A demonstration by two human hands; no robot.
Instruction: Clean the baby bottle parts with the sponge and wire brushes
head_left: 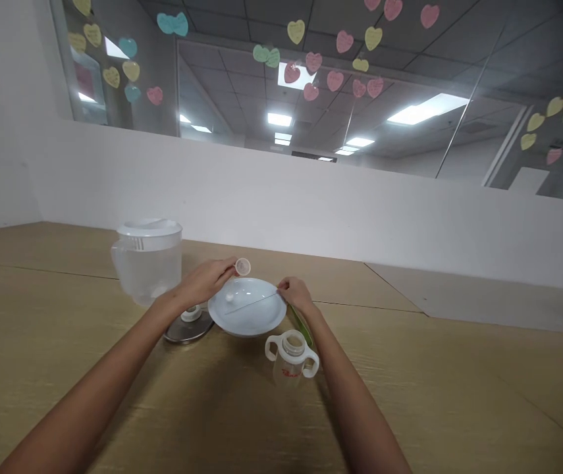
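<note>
My left hand (207, 280) pinches a small, round, pale cup-like piece (242, 266) above the far left rim of a white bowl (216, 316). At the bowl's right rim, my right hand (295, 291) is closed on one end of a thin straight stick (254, 303), which slants down over the bowl. A small white piece (230, 297) lies in the bowl, too small to name. Below my right hand stands a clear baby bottle (288, 372) with two white handles and an open top. A long green item (301, 324) lies partly hidden behind the bottle and my right wrist.
On the left stands a clear lidded pitcher (150, 263). Under my left forearm lies a round dark lid (187, 331) with a white ring-shaped part (191, 314) on it. The wooden table (434, 382) meets a white wall (286, 204) at the back.
</note>
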